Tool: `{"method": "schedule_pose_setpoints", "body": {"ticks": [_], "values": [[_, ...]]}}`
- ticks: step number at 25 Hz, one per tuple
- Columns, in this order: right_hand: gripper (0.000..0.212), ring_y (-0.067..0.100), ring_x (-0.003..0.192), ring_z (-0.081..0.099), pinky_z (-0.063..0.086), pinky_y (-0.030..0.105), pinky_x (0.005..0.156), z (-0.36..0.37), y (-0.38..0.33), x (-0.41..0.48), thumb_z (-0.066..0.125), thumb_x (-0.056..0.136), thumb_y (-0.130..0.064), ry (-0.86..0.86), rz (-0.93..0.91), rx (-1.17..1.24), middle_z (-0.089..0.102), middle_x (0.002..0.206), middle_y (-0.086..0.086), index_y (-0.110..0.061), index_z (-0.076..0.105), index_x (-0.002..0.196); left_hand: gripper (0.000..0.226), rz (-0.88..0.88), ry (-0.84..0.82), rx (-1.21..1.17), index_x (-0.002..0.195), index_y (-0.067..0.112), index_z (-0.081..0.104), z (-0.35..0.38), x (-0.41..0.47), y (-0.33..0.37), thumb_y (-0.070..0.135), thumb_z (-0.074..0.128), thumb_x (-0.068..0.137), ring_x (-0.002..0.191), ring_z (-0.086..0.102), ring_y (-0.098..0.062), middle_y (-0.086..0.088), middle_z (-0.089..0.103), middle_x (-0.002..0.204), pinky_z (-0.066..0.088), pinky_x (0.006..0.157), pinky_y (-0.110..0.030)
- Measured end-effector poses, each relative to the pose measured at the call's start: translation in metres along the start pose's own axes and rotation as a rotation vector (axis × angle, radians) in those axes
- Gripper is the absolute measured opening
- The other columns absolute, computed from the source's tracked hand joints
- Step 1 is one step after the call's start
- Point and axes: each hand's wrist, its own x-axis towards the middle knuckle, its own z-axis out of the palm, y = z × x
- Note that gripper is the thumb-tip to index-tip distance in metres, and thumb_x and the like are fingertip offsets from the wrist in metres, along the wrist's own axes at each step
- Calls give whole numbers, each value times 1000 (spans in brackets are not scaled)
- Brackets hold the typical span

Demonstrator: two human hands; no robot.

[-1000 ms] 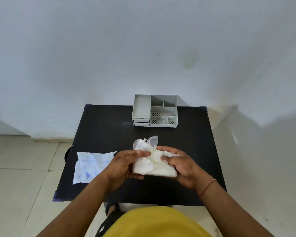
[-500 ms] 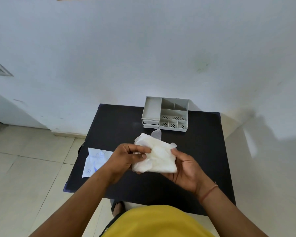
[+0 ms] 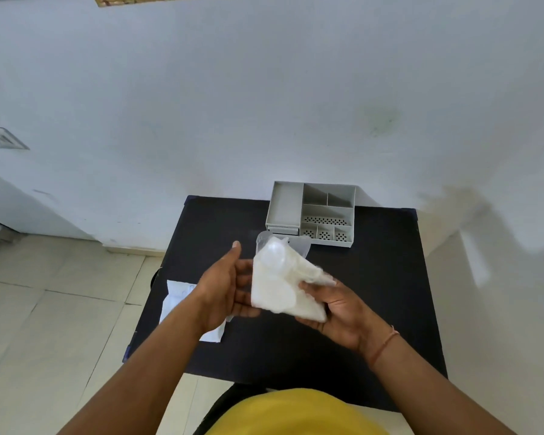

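A grey plastic desk organiser with open compartments and perforated fronts [image 3: 285, 204] is being carried at the far edge of a black rectangular table [image 3: 374, 309], right of that table's middle. A flat white paper wrapper with faint blue print [image 3: 178, 298] is being supported at the table's left edge. The table is being backed by a white plastered wall [image 3: 264, 89] and flanked on its left by a pale tiled floor [image 3: 44, 324]. A grey switch plate [image 3: 4, 138] is being shown on the wall, well left of the table.

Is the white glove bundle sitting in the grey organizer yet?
No, the right hand holds the white glove bundle over the black table, in front of the grey organizer.
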Motion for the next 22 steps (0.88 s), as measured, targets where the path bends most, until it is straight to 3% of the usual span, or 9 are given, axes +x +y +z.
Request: {"method": "schedule_pose_setpoints", "body": {"ticks": [3,6,10,14,17,19,22], "values": [[38,34,106,76,67,49,71,5,0,10,68,94,-4,19,2,-70,77,124,14,-19,70,128,59,-64,-93,128,118,21,78,-2,15,9,69,46,102,98,82,-34,-11,86,106,66,81,-50],[32,34,107,77,64,57,85,9,8,27,67,96,-1,146,-13,-43,76,127,18,-16,70,125,52,-21,-124,283,120,17,79,-7,38,16,60,64,97,96,83,-30,-10,86,106,67,88,-54],[33,32,98,81,65,56,84,18,15,43,70,94,2,265,-2,46,82,113,14,-14,70,122,54,-58,-213,313,119,18,78,-27,67,28,62,69,89,101,83,-32,-11,85,110,67,82,-53],[28,33,97,80,65,54,83,33,18,61,70,93,0,340,-11,69,81,111,15,-15,73,116,45,-17,-222,431,115,13,79,-43,103,26,45,86,85,100,82,-33,-11,85,107,64,90,-64],[36,41,117,73,54,62,103,41,17,72,66,98,-29,331,3,141,75,127,19,-13,70,130,38,41,-227,478,109,12,82,-57,127,28,39,90,83,99,82,-34,-12,85,104,67,88,-59],[65,44,134,61,39,63,118,37,14,79,51,102,-58,289,66,362,67,140,23,-8,67,140,38,49,-311,446,106,11,83,-66,137,33,37,92,80,98,81,-31,-11,85,105,67,87,-49],[76,37,149,43,27,54,127,42,14,97,46,103,-61,233,152,556,56,152,23,-5,50,155,30,47,-498,493,107,7,83,-77,147,46,26,88,85,92,79,-21,-10,85,103,64,79,-33]]}}
